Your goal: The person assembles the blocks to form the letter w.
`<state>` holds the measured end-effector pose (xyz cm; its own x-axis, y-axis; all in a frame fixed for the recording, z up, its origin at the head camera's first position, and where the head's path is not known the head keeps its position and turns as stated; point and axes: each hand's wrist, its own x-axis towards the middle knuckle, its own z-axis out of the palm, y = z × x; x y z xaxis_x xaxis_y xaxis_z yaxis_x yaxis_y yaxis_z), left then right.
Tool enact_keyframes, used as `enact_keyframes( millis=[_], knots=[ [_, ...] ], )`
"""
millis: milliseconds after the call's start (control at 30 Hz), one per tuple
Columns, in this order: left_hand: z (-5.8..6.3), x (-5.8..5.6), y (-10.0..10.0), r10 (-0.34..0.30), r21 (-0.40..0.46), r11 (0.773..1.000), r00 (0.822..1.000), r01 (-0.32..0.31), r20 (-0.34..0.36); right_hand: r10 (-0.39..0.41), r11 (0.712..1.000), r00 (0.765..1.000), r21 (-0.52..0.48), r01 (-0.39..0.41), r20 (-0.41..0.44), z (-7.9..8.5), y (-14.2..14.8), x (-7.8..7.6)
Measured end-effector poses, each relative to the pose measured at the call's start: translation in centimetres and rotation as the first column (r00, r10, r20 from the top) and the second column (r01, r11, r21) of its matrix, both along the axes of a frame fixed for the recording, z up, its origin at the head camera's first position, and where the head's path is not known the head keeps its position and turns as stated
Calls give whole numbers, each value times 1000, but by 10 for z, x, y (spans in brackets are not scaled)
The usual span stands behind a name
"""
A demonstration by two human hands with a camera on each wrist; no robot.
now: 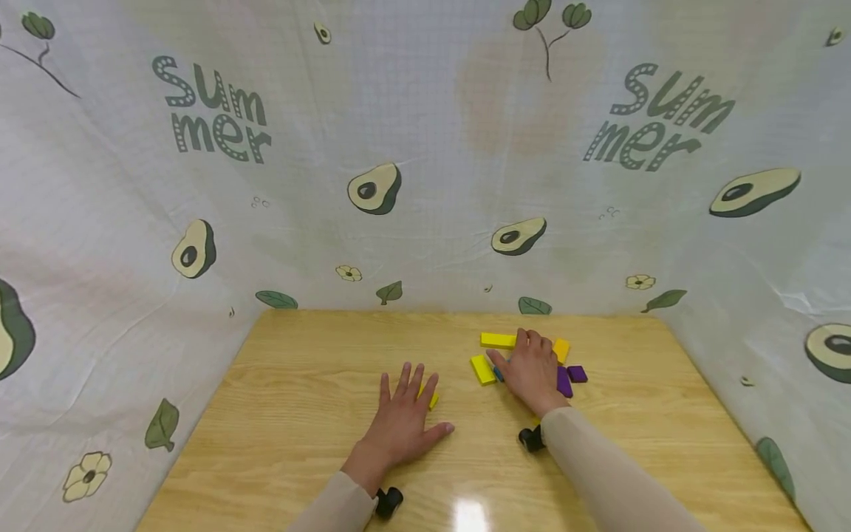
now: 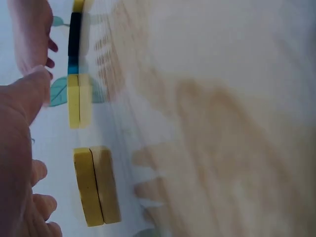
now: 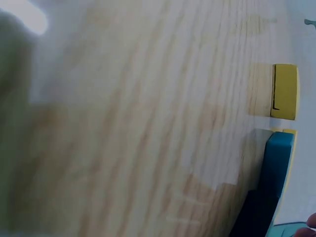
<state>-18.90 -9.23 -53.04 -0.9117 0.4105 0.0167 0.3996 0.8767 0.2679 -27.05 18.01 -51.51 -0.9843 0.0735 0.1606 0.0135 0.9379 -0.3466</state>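
Observation:
My left hand (image 1: 402, 425) has its fingers spread over the wooden table, and a yellow block (image 1: 433, 400) lies partly hidden beside its fingers. In the left wrist view that yellow block (image 2: 89, 187) appears apart from the fingertips. My right hand (image 1: 532, 369), its fingers slightly bent, is over a group of coloured blocks and hides part of them. Around it lie a long yellow block (image 1: 497, 340), a shorter yellow block (image 1: 483, 369), an orange block (image 1: 561, 350) and a purple block (image 1: 564, 382). A blue block (image 3: 278, 163) shows near my right fingertips (image 3: 310, 222).
A small purple block (image 1: 578, 374) lies right of the group. Another bit of yellow (image 1: 536, 421) peeks out by the right wrist. Printed cloth (image 1: 425, 133) walls the wooden table (image 1: 299, 384) at the back and both sides. Black wrist devices (image 1: 388, 502) are worn on both wrists.

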Motion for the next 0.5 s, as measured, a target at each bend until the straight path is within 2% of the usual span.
enact_keyframes(
  millis=[300, 500],
  knots=[
    [-4, 1, -2, -26, -6, 1000, 1000, 26, 16, -6, 1000, 999, 25, 7, -31, -8, -6, -15],
    [-4, 5, -4, -59, -29, 998, 995, 61, 79, -27, 999, 999, 48, 26, 20, -12, -8, -22]
  ],
)
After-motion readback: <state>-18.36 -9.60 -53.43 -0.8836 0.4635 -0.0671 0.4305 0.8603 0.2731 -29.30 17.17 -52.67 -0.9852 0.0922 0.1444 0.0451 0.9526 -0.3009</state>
